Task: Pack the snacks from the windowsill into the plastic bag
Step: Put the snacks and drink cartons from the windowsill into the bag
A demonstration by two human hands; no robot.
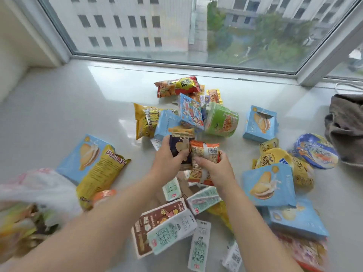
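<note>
- Two bare hands meet in the middle of the white windowsill [59,107], over a big pile of snacks.
- The left hand [167,160] has its fingers and thumb curled round a dark blue packet [179,146]. The packet has a wavy orange top edge.
- The right hand [214,169] grips an orange and white packet [204,152]. The two packets touch each other.
- I count five light blue boxes with a cream cake picture: one far left [82,154], one behind the hands [166,122], one with a torn hole [260,123], one beside the right arm [269,187] and one below it [296,218].
- There are two round noodle bowls: a green one [222,120] on its side and a blue one [316,151] tilted.
- I can see at least four small white and green cartons [171,232] near the arms. More may hide under them.
- A brown and white carton [155,218] lies partly under one.
- A long yellow bag [98,175] lies across the far left blue box. Another yellow bag [145,120] and a red and yellow bag [176,86] sit farther back.
- The thin, see-through plastic bag [33,185] is at the bottom left, blurry and cut off by the edge. Colourful things show inside it, but I cannot tell what they are.
- A crumpled grey cloth [345,124] sits at the right edge.
- The bottom right corner is blurry, with a red packet [306,250] cut off.
</note>
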